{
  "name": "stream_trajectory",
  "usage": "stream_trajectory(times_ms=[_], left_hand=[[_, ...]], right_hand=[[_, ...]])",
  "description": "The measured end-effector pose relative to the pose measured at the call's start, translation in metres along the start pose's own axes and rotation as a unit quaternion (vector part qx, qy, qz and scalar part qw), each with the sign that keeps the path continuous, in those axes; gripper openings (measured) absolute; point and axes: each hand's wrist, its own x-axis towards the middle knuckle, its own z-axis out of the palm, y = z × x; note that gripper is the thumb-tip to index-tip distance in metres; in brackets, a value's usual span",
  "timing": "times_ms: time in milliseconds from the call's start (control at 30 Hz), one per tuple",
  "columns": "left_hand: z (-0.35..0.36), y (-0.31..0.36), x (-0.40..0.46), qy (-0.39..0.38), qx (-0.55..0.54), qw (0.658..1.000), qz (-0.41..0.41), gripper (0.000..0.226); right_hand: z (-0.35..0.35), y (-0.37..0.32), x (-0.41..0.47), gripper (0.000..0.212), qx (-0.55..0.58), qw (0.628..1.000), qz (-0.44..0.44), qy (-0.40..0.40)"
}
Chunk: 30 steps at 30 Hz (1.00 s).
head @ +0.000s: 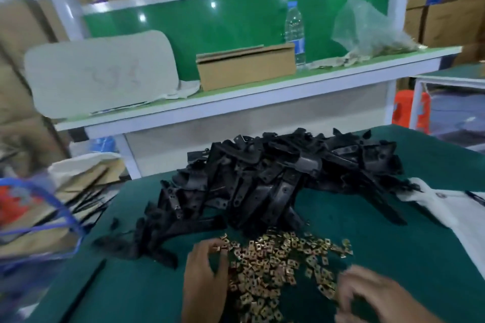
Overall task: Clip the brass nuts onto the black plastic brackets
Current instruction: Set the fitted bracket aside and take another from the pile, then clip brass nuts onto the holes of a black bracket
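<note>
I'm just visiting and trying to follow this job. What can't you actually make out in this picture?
Head view only:
- Right hand: motion-blurred; whether it holds anything is unclear.
- Left hand: its fingers pinch at a brass nut, but the grip is too small to confirm.
- Brackets: lower ones buried under the pile.
- Blue-handled bag: blurred, cut off by the left edge.

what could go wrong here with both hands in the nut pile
The brass nuts lie loose and spread across the green mat, so the left hand, pinching at the pile's edge, could scatter them. The right hand is motion-blurred; a fast sweep may flick nuts off the near edge. The black brackets are heaped high and could slide onto the nuts.
</note>
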Motion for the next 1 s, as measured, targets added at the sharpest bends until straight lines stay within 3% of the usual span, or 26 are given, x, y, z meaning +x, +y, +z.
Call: stream_trajectory(times_ms=[100,133,200,300,367,433,467,533,567,633,733,800,867,933,1000], left_hand=[[0.005,-0.004,0.005,-0.022,0.031,0.999,-0.009,0.015],[0.006,-0.004,0.006,-0.024,0.034,0.999,-0.002,0.016],[0.005,-0.005,0.008,-0.013,0.026,1.0,0.002,0.02],[0.003,-0.002,0.01,0.046,0.007,0.999,-0.014,0.027],[0.002,-0.003,0.011,0.084,0.008,0.996,-0.036,0.025],[0.0,-0.007,0.014,0.127,0.036,0.99,-0.045,0.023],[-0.003,-0.009,0.016,0.153,0.056,0.986,-0.044,0.025],[-0.009,-0.012,0.027,0.187,0.125,0.974,-0.036,0.034],[-0.013,-0.017,0.034,0.186,0.181,0.966,-0.023,0.044],[-0.023,-0.025,0.047,0.145,0.308,0.94,-0.021,0.062],[-0.041,-0.025,0.059,0.122,0.386,0.914,-0.029,0.057],[-0.049,-0.026,0.061,0.167,0.322,0.932,-0.018,0.044],[-0.058,-0.024,0.055,0.243,0.194,0.95,0.014,0.039],[-0.062,-0.009,0.043,0.271,-0.039,0.962,-0.015,0.03],[-0.05,0.005,0.029,0.2,-0.304,0.924,-0.112,0.025]], right_hand=[[0.025,-0.024,0.042,0.061,-0.13,0.989,-0.056,-0.038],[0.037,-0.026,0.052,0.062,-0.132,0.99,-0.037,-0.044],[0.048,-0.022,0.066,0.06,-0.151,0.988,-0.033,0.005],[0.057,-0.02,0.074,0.075,-0.18,0.981,-0.059,0.044],[0.056,-0.023,0.078,0.056,-0.183,0.978,-0.084,0.06],[0.057,-0.021,0.078,0.026,-0.164,0.97,-0.122,0.132],[0.058,-0.017,0.079,0.01,-0.162,0.966,-0.132,0.153],[0.058,-0.014,0.079,0.03,-0.114,0.974,-0.14,0.14],[0.056,-0.014,0.08,0.029,-0.108,0.976,-0.14,0.13],[0.052,-0.013,0.079,0.006,-0.157,0.966,-0.179,0.103],[0.054,-0.01,0.081,0.034,-0.161,0.964,-0.195,0.082],[0.052,-0.008,0.081,0.047,-0.149,0.965,-0.199,0.087],[0.051,-0.011,0.081,0.038,-0.101,0.976,-0.173,0.082],[0.048,-0.013,0.078,0.012,-0.055,0.986,-0.136,0.078],[0.046,-0.016,0.075,0.008,0.046,0.993,-0.08,0.071]])
